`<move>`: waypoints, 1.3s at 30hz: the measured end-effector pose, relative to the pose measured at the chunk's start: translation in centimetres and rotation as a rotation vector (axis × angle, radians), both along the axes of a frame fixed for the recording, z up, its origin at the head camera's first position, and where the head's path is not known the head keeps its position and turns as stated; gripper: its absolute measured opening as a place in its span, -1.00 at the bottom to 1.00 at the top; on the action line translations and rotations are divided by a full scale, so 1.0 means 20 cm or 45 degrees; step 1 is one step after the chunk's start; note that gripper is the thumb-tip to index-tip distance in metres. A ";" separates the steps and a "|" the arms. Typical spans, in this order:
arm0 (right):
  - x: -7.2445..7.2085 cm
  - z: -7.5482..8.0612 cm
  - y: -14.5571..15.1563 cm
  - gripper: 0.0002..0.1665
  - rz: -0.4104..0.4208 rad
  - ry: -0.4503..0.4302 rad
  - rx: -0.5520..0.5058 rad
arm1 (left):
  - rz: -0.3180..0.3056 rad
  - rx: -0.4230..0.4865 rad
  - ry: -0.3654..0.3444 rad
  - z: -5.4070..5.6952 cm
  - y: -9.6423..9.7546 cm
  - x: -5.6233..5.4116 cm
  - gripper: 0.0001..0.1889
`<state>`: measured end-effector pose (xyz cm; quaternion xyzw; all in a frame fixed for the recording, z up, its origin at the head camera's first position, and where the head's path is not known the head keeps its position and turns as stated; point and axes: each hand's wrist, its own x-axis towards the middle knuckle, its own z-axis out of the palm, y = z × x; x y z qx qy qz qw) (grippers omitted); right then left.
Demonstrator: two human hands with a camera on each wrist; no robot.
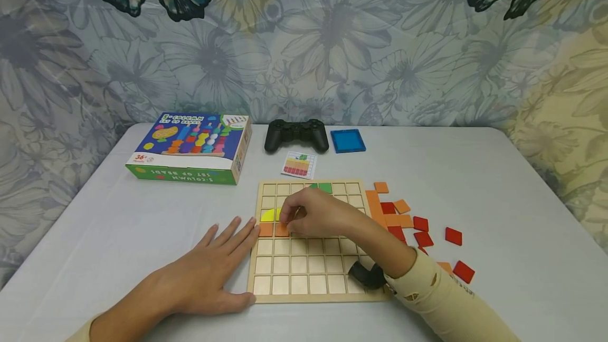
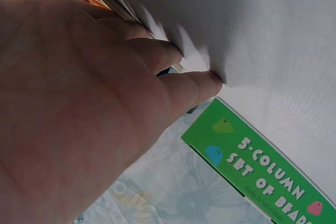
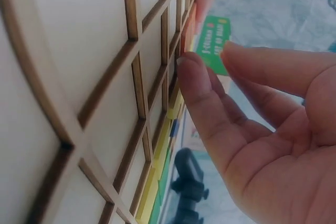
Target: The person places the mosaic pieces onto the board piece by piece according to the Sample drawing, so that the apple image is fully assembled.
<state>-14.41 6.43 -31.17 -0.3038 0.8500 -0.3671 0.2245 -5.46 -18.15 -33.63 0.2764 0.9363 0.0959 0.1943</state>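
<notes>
A wooden grid board (image 1: 304,298) lies on the table. My right hand (image 1: 313,212) is over its middle left, with fingers bent and the thumb's tip beside an orange square tile (image 1: 282,231). In the right wrist view a gap shows between thumb and fingertips (image 3: 194,77), with nothing held between them. Another orange tile (image 1: 265,230) sits in the leftmost cell of that row. Above it lie yellow pieces (image 1: 268,215), partly covered by the right hand. Green pieces (image 1: 325,188) sit in the top row. My left hand (image 1: 204,273) rests flat, fingers spread, against the board's left edge.
Loose red tiles (image 1: 453,236) and orange tiles (image 1: 402,206) lie right of the board. Behind it are a pattern card (image 1: 299,165), a black game controller (image 1: 296,135) and a blue tray (image 1: 348,141). A bead-set box (image 1: 190,146) stands at the back left.
</notes>
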 end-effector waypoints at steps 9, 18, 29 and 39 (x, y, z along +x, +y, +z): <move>-0.01 0.01 0.03 -0.86 0.016 -0.003 0.008 | 0.007 0.003 -0.015 0.01 0.00 0.00 0.13; -0.07 0.06 0.24 -0.93 -0.033 0.066 -0.011 | 0.013 -0.004 -0.035 0.00 0.01 0.00 0.14; -0.13 0.09 0.58 -0.77 -0.426 0.123 0.299 | 0.009 -0.009 -0.027 0.00 0.01 0.00 0.14; -0.22 0.04 0.76 -0.68 -0.468 0.133 0.444 | 0.005 0.002 -0.012 0.00 0.00 0.00 0.13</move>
